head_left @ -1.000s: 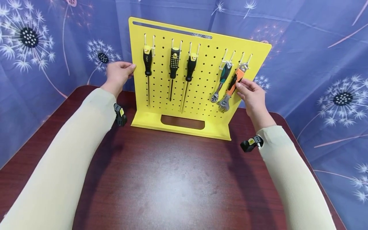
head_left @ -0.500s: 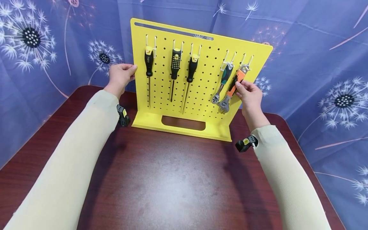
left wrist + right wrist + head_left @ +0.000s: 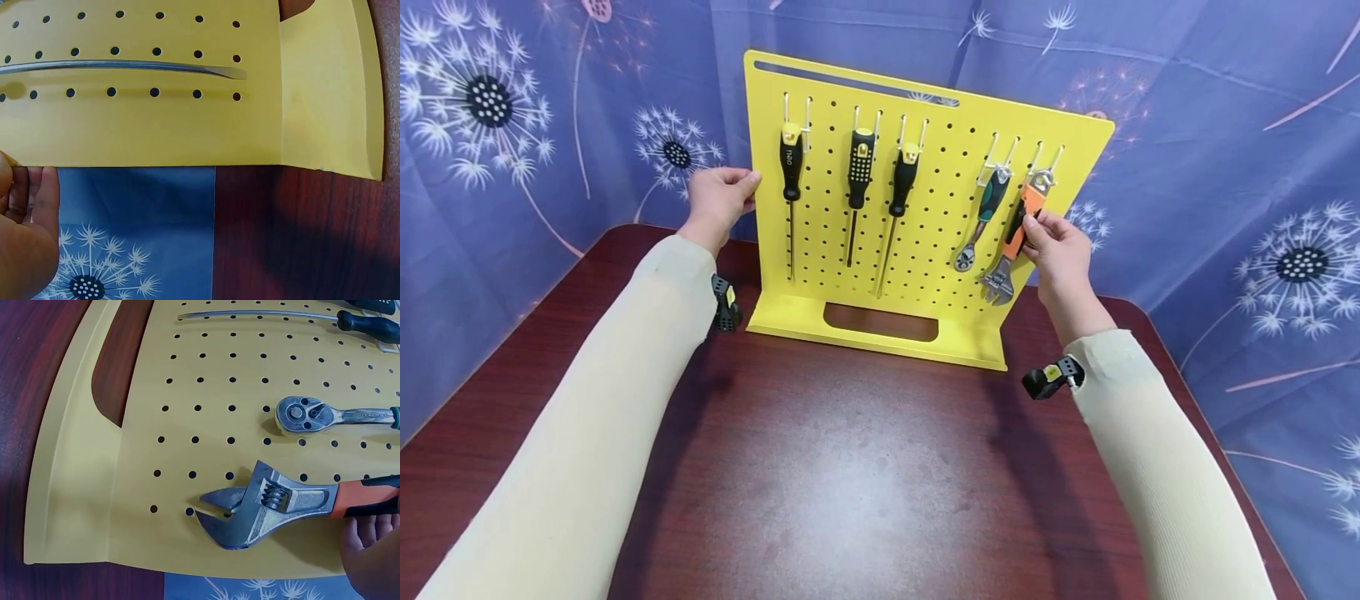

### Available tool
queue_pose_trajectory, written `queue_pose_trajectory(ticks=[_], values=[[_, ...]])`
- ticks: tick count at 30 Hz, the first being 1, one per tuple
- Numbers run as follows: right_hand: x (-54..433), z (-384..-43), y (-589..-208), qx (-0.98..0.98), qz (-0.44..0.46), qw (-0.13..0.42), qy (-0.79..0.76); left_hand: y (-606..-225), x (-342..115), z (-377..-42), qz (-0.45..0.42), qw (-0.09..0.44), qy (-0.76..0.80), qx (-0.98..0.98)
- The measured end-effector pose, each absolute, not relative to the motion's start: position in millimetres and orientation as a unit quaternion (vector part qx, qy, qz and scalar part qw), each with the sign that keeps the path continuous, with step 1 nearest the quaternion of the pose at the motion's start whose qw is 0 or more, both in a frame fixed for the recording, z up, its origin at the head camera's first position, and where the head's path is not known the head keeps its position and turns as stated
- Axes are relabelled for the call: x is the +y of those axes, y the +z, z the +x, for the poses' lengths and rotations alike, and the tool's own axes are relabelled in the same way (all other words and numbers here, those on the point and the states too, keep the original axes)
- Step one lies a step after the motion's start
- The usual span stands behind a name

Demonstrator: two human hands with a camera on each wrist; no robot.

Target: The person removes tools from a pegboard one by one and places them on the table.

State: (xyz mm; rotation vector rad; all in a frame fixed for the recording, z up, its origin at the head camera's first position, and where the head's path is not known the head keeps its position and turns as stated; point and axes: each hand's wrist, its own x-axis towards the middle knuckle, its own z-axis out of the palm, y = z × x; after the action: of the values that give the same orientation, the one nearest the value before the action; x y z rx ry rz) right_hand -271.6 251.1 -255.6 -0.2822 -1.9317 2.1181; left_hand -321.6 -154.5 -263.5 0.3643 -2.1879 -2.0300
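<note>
A yellow pegboard (image 3: 925,275) stands upright at the back of the table. My left hand (image 3: 718,200) pinches its left edge between thumb and fingers; in the left wrist view those fingers (image 3: 45,203) show at the edge. At the board's right side my right hand (image 3: 1060,252) holds the orange and black handle of an adjustable wrench (image 3: 999,279). The handle's upper end is at a white hook, and the wrench head (image 3: 250,512) points down in front of the board. Just left of it hangs a ratchet wrench (image 3: 992,195) with a green and black handle.
Three screwdrivers hang on white hooks: one at the left (image 3: 791,171), one with a dotted handle (image 3: 860,171), and one near the middle (image 3: 904,179). The dark red table (image 3: 820,450) extends in front. A blue dandelion-print cloth (image 3: 1210,108) hangs behind.
The wrench's head has swung right, away from the ratchet wrench, and it hangs more upright. My right hand has shifted slightly right with it. My left hand keeps its grip on the board.
</note>
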Motion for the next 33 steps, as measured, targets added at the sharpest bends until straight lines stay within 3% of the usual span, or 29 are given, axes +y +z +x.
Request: queue_pose_trajectory(ticks=[33], values=[[250.4, -241.5, -240.4, -0.663, -0.040, 0.076, 0.744, -261.8, -153.7, -323.3, 0.139, 0.058, -0.656, -0.740]])
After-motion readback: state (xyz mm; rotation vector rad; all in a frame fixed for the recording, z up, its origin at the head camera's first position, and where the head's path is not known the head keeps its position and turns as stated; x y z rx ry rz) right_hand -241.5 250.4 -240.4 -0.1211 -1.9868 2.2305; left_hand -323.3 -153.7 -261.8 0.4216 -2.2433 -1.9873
